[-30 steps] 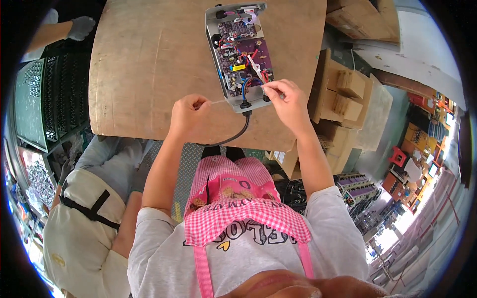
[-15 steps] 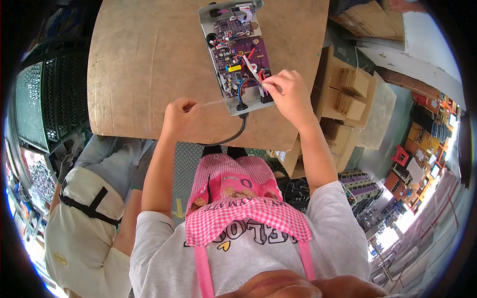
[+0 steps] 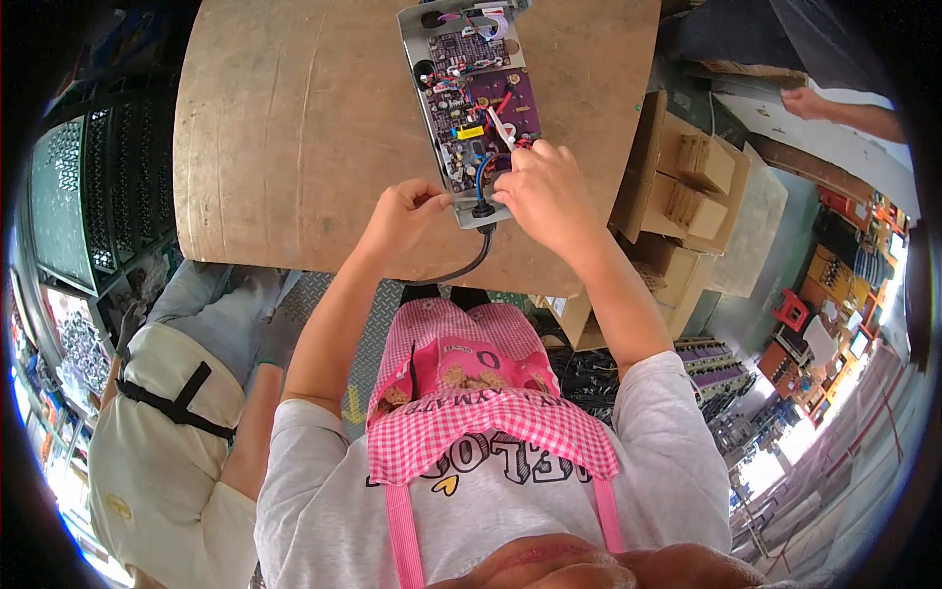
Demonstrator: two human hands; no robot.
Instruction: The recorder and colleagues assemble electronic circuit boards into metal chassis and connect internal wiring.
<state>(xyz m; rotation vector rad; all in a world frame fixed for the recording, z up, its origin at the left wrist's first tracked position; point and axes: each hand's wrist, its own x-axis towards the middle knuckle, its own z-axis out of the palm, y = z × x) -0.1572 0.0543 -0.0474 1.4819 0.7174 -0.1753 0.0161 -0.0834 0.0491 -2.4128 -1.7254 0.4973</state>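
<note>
Currently, an open metal case (image 3: 424, 110) lies on the wooden surface (image 3: 304, 128), its near end toward the person and its boards exposed. A black cable (image 3: 476, 267) leaves that end through a black gland (image 3: 483, 210); inside, blue wire (image 3: 480, 177) rises from the gland and arcs toward the right edge.

Left hand (image 3: 404, 218): just beside the near-left corner, thumb and forefinger closed in a pinch, apparently on a thin pale strip (image 3: 461, 199). Strip is faint; its far end cannot be followed.

Right hand (image 3: 546, 201): over the near-right corner, fingers curled in beside the wire and gland. The hand hides its own grip; cannot tell whether anything is held. Yellow part (image 3: 471, 133) and white strip (image 3: 498, 126) farther in are clear of both hands.

Step in hand, my reading: two-handed work on the strip around the wiring at the cable entry, probably guiding or looping it; not evidently fastened. Next move would call for steady tension from the left, a precise fingertip hold on the right, and no tug on the blue wire.
</note>
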